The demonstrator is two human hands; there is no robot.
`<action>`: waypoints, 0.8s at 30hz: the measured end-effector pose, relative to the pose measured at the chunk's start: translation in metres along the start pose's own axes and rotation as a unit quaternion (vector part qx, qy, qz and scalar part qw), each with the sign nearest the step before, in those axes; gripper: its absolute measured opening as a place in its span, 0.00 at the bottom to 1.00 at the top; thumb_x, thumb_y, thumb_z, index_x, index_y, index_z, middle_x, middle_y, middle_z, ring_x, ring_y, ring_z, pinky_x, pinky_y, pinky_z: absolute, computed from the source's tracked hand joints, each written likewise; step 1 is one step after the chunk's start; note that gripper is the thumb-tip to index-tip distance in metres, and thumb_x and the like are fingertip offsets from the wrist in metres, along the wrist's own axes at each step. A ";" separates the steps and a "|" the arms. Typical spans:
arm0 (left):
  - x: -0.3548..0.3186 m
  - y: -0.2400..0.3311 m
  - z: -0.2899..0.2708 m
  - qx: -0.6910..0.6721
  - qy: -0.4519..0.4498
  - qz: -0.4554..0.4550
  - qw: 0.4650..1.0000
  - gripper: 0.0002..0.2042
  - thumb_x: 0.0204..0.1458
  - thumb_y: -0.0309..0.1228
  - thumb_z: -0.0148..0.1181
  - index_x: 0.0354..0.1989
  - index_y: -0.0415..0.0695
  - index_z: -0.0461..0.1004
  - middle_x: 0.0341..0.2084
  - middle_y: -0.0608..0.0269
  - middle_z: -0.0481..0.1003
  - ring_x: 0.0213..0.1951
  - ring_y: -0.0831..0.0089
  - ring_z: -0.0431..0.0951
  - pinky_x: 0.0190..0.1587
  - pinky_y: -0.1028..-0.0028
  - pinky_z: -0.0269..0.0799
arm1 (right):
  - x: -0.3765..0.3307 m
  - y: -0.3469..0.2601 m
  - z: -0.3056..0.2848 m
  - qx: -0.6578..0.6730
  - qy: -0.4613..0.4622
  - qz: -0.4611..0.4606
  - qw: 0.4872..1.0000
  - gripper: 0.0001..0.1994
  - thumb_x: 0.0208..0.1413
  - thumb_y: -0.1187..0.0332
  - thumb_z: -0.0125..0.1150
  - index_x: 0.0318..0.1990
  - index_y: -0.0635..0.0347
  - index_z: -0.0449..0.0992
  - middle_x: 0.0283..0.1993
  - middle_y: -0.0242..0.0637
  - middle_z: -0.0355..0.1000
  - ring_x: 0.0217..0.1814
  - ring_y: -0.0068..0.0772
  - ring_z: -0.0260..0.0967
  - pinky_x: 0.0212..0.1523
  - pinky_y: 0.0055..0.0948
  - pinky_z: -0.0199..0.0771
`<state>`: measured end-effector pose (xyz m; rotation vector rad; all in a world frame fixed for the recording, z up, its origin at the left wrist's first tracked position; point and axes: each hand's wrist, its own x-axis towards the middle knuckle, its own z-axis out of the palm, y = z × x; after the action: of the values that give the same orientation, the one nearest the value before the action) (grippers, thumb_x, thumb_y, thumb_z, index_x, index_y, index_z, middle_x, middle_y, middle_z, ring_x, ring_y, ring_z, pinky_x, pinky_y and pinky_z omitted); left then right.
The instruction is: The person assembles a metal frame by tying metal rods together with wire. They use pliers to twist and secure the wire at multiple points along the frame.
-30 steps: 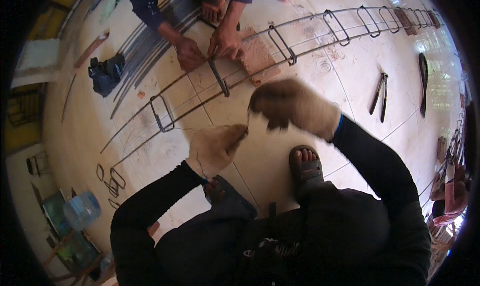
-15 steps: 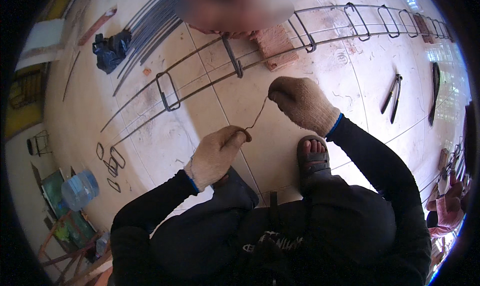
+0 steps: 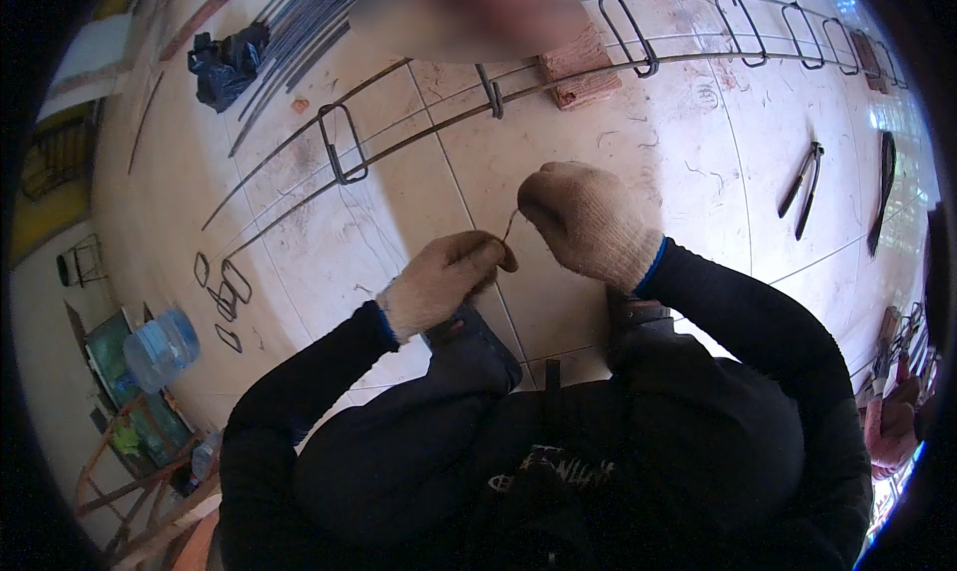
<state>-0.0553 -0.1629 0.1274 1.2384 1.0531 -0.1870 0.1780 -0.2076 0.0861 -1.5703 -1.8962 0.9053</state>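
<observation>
The left hand [image 3: 444, 280] and the right hand [image 3: 596, 222] both have pale brown gloves on. Their fingers are pinched shut, and each hand has hold of a thin bent wire [image 3: 511, 224]. The wire is up in the gap between the two hands, above the tiled floor [image 3: 558, 317]. Past the hands is a long steel bar frame [image 3: 439, 131] with square-cornered loops on it, and it rests across a red brick [image 3: 580, 72]. A few loose metal loops [image 3: 227, 294] lie on the floor to the left. Near the left edge is a big, see-through blue water jug [image 3: 162, 350]; I can't tell if there is water in it. A crumpled black plastic bag [image 3: 227, 67] sits beside the long steel rods [image 3: 317, 22], and what's inside is hidden. Over on the right are pincers [image 3: 800, 192] with the handles spread a bit, near a dark bundle of wires [image 3: 881, 192].
</observation>
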 end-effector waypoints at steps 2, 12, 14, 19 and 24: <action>0.003 0.003 0.006 0.045 0.061 0.024 0.997 0.17 0.70 0.41 0.52 0.48 0.38 0.79 0.31 0.59 0.79 0.31 0.72 0.76 0.36 0.71 0.74 | 0.002 -0.004 0.001 -0.031 -0.030 0.027 0.999 0.07 0.60 0.70 0.60 0.41 0.61 0.82 0.39 0.49 0.78 0.45 0.57 0.77 0.48 0.48 0.79; 0.004 -0.033 0.029 0.019 0.118 0.058 0.991 0.16 0.71 0.39 0.51 0.42 0.37 0.78 0.27 0.63 0.74 0.29 0.73 0.71 0.36 0.71 0.71 | 0.011 0.006 -0.010 0.180 -0.187 0.144 0.955 0.09 0.63 0.66 0.61 0.41 0.64 0.81 0.38 0.51 0.79 0.41 0.52 0.79 0.46 0.45 0.78; -0.001 -0.028 0.029 -0.036 0.079 0.004 0.996 0.17 0.72 0.40 0.49 0.42 0.38 0.77 0.25 0.65 0.71 0.27 0.76 0.69 0.33 0.72 0.68 | 0.007 0.006 -0.008 0.175 -0.140 0.144 0.964 0.09 0.63 0.67 0.60 0.41 0.64 0.81 0.39 0.51 0.80 0.41 0.51 0.79 0.46 0.43 0.78; -0.012 -0.050 0.023 -0.187 -0.016 -0.033 0.982 0.19 0.74 0.45 0.45 0.46 0.40 0.73 0.24 0.71 0.63 0.24 0.81 0.61 0.28 0.76 0.59 | 0.019 0.024 -0.021 0.118 -0.064 0.117 0.984 0.08 0.63 0.69 0.60 0.41 0.63 0.82 0.36 0.50 0.79 0.39 0.52 0.78 0.44 0.43 0.78; -0.016 -0.093 0.003 0.224 0.013 0.288 0.931 0.17 0.74 0.42 0.47 0.45 0.38 0.73 0.26 0.67 0.69 0.30 0.74 0.71 0.35 0.72 0.70 | 0.019 0.038 -0.023 0.034 0.005 0.024 0.999 0.11 0.66 0.66 0.61 0.42 0.67 0.81 0.34 0.48 0.79 0.34 0.44 0.77 0.41 0.39 0.78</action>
<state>-0.1211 -0.2070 0.0767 1.9179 0.6409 0.0500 0.2159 -0.1814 0.0716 -1.5843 -1.8089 0.9697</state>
